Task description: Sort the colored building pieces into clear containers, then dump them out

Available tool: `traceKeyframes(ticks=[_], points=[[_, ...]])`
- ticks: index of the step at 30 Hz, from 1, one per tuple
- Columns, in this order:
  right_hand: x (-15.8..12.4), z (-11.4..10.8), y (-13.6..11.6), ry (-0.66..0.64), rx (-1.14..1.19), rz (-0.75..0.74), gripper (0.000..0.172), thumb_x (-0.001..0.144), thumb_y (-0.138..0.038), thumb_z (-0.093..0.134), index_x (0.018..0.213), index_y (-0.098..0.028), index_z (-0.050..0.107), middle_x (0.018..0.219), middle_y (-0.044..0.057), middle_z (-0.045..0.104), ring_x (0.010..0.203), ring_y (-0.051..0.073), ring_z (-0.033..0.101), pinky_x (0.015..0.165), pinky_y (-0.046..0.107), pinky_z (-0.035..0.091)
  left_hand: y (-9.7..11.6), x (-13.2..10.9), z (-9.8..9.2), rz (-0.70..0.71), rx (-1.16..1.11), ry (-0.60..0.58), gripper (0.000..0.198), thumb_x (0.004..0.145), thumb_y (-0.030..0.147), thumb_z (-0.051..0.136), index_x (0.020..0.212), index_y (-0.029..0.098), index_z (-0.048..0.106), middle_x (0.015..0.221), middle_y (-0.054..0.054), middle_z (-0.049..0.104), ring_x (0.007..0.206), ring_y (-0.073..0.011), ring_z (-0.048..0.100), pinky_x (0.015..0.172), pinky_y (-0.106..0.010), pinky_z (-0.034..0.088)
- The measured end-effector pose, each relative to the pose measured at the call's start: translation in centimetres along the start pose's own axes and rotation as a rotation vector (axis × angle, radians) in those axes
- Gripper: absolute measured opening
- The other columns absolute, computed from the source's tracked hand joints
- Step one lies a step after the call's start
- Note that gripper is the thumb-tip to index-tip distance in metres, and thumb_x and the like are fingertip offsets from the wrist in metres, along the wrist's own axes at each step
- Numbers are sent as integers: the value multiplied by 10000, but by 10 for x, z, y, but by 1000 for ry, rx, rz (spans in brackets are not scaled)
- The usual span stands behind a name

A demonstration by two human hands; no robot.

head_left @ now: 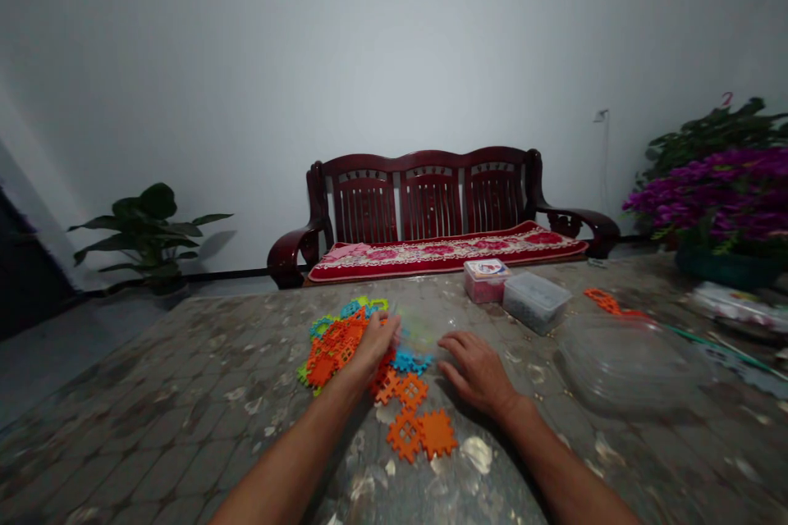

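My left hand (377, 342) is at the right side of a pile of plastic interlocking pieces (336, 349), mostly orange with some blue and green. Its fingers are closed together; beside their tips is a see-through, greenish blur (424, 330) whose shape I cannot make out. To the right of that blur my right hand (477, 369) hovers low over the table, fingers apart and slightly bent, with nothing in them. Blue pieces (410, 362) lie between the hands. Closer to me lie joined orange pieces, among them a solid orange square (437, 433) and a windowed orange square (406, 433).
A pink-filled box (486, 283) and a clear lidded box (535, 301) stand beyond my right hand. Farther right are a large clear plastic container (634, 365), orange pieces (602, 300) and purple flowers (720, 189). A wooden bench (431, 205) stands behind the table (203, 394).
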State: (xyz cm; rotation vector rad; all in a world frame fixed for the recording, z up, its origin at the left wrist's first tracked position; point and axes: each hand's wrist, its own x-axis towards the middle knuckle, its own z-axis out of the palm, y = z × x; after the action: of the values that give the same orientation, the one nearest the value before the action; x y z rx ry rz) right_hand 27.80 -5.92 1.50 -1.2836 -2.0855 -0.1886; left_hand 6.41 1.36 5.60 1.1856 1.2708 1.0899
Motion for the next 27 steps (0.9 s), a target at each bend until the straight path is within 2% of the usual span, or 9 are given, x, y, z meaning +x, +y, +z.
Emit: traceKeyframes(ticks=[7,11,14,16,18,20,22,25,27], points=[[4,0,-7,100,-158,-71,340,929,-265,598,1264,-289,652,1109,105,707,1005,283,611,887,427,480,5,-9,3,-29,9,-56,457,831,345,658,1260,230,550,993,-52,693,793,-183,666,660,-256,518],[10,-2,-16,127,-231,-98,355,937,-249,596,1284,-306,646,1035,88,711,903,252,597,802,379,459,5,-21,11,-48,2,-91,447,856,450,650,1250,252,577,1056,-51,677,767,-158,649,622,-231,489],[16,-13,-21,125,-285,-78,360,946,-183,566,1278,-297,645,1005,72,707,862,232,581,751,355,430,6,-30,17,-91,-10,-113,499,865,583,633,1251,277,557,1082,-42,647,740,-134,635,588,-206,472],[19,-28,-20,139,-319,-70,361,950,-116,531,1237,-294,659,985,53,709,877,223,577,759,345,413,5,-39,22,-96,-13,-154,582,897,661,555,1336,284,498,1188,-74,632,836,-160,667,651,-237,521],[20,-48,-16,160,-347,-53,339,952,-81,512,1161,-286,683,979,38,713,905,216,577,793,339,401,0,-51,25,-26,48,-230,646,952,680,426,1450,269,412,1370,-127,575,1062,-224,669,834,-330,564],[16,-73,-9,186,-383,-11,271,958,-103,524,1083,-268,699,994,36,719,927,215,579,828,336,396,-9,-67,25,140,224,-330,666,991,630,357,1532,241,346,1540,-148,456,1340,-276,531,1082,-431,468],[6,-101,2,230,-449,31,248,956,-117,533,1070,-253,707,1015,42,726,958,222,582,860,342,393,-22,-85,23,336,512,-450,688,977,555,452,1571,232,324,1632,-135,348,1507,-297,321,1238,-499,266],[-19,-143,25,259,-604,93,238,964,-144,521,1063,-233,718,1025,58,731,969,234,582,875,359,389,-43,-105,18,523,932,-629,769,893,432,661,1579,306,337,1683,-119,248,1556,-374,174,1245,-645,112],[-39,-168,43,261,-729,126,245,969,-164,506,1064,-232,722,1027,65,736,975,250,581,870,377,385,-53,-110,16,626,1095,-685,781,875,372,713,1565,374,348,1692,-108,221,1556,-406,150,1215,-709,113]])
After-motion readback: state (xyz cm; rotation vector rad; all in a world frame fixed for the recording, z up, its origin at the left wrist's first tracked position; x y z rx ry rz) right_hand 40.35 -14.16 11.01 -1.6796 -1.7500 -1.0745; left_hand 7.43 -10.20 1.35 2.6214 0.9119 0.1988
